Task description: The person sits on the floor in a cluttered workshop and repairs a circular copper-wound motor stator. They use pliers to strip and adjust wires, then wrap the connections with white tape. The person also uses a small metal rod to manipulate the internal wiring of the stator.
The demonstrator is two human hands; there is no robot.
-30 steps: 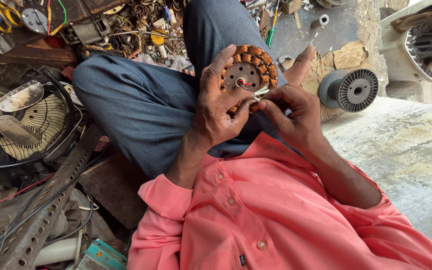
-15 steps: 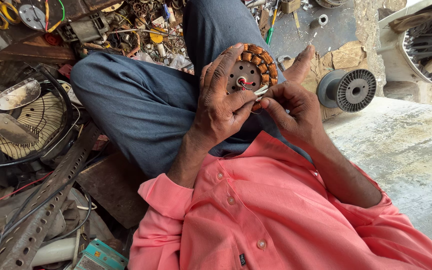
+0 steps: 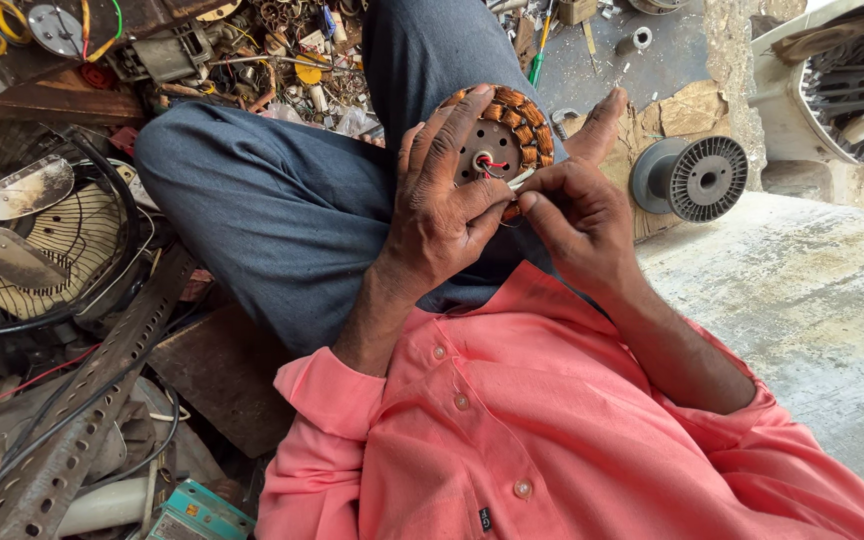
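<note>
1. The left hand had its grip closed around a round motor stator ringed with copper windings, fingers spread over its face and thumb pressed toward the centre.
2. The right hand was pinched shut on a thin pale sleeve or wire end at the stator's lower edge; just what it nipped was too small to tell.
3. Short red wires came out near the stator's central hole, between the two thumbs.
4. The stator sat above the person's lap, in front of the bent knee in blue-grey trousers, with a pink shirt filling the lower view.
5. A teal box lay at the bottom edge, left of the shirt; its markings were unreadable.
6. To the right, an empty black wire spool lay on its side by the concrete slab, near a bare foot.
7. To the left lay a fan guard with metal blades and a perforated steel angle bar, with scrap parts and wires piled beyond the knee.
8. Compared with half a second before, the hands held much the same grasp, and the stator stayed in place.
</note>
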